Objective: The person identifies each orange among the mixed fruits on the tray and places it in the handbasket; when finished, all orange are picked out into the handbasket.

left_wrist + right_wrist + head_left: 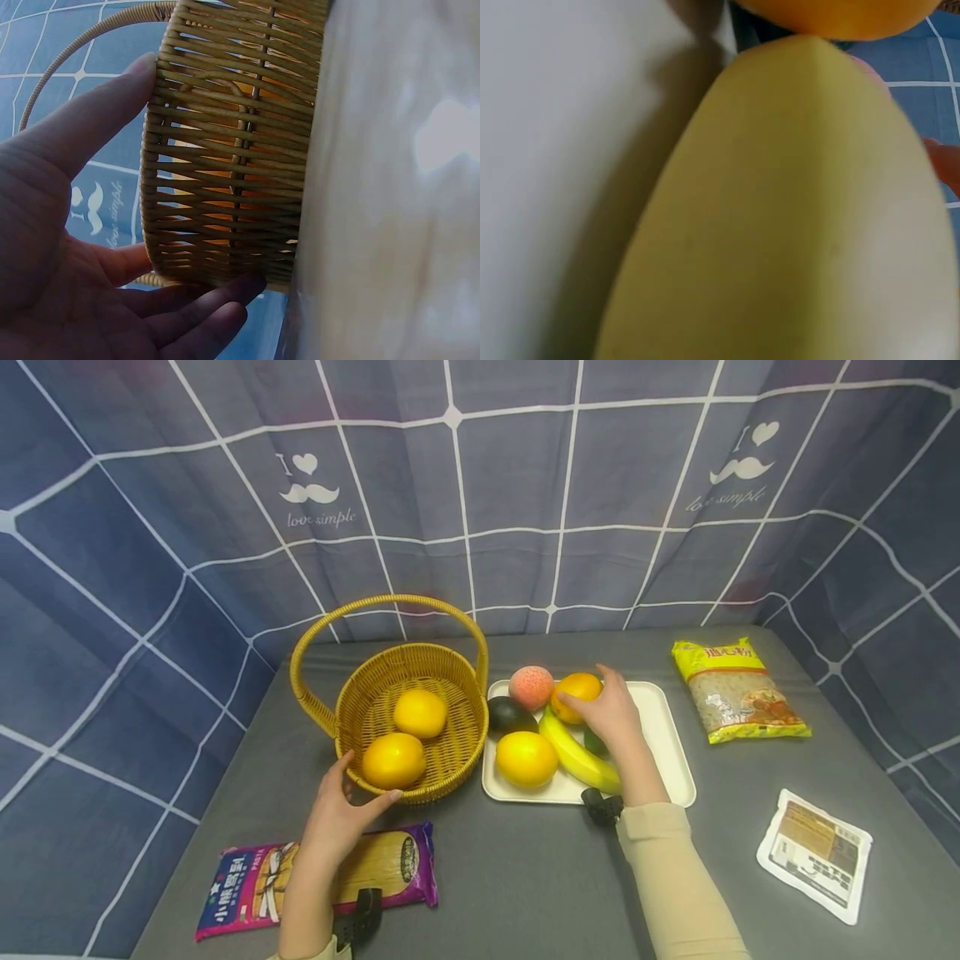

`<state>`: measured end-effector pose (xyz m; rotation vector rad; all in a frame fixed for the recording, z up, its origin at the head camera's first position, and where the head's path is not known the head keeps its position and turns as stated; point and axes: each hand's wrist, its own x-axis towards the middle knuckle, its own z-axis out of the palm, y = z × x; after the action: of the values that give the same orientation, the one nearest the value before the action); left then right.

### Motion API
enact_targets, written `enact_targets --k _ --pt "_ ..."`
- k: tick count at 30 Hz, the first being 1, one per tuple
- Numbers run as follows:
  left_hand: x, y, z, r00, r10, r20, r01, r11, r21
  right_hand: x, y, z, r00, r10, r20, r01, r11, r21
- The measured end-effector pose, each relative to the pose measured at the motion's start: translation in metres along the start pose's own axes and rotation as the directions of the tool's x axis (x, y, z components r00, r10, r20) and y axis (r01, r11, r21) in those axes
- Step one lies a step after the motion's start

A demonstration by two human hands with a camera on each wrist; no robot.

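My left hand [339, 814] is at the near left side of the wicker basket [457, 768]. In the left wrist view its thumb [105, 112] meets the rim and its fingers curve along the woven wall. Inside the basket lie two yellow fruits, one near the middle [420, 713] and one at the front [393, 761]. Over the far part of the white tray [678, 772], my right hand [611, 710] has thumb and fingers around an orange-yellow oval fruit [577, 696]. A banana [573, 752] lies just below that hand and fills much of the right wrist view.
Also on the tray are a pink peach-like fruit [532, 687], a dark green fruit [510, 716] and a yellow fruit [527, 760]. A pasta packet [382, 868] lies under the left forearm. At the right are a yellow bag [738, 689] and a white packet [816, 853].
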<state>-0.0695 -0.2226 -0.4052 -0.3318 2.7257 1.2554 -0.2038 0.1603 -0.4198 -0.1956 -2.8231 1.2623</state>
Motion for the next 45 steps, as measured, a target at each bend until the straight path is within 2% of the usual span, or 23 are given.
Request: enact_targets --k 5,10,33,45 --pt "0.000 -0.001 0.001 1.000 -0.005 0.000 0.005 1.000 0.000 0.001 0.003 0.002 0.999 0.005 0.047 -0.004 0.999 -0.034" --pt "-0.001 0.000 0.001 1.000 -0.006 -0.001 0.006 1.000 0.003 0.001 0.005 0.004 0.998 0.008 0.055 -0.005 0.999 -0.051" --pt "-0.003 0.003 0.000 1.000 -0.017 0.003 0.017 1.000 0.011 -0.001 0.005 0.000 0.998 0.022 -0.052 -0.022 1.000 -0.001" --pt "-0.001 0.003 0.000 1.000 -0.023 0.002 0.023 1.000 0.007 -0.006 -0.015 -0.010 0.996 -0.018 -0.082 0.020 1.000 0.019"
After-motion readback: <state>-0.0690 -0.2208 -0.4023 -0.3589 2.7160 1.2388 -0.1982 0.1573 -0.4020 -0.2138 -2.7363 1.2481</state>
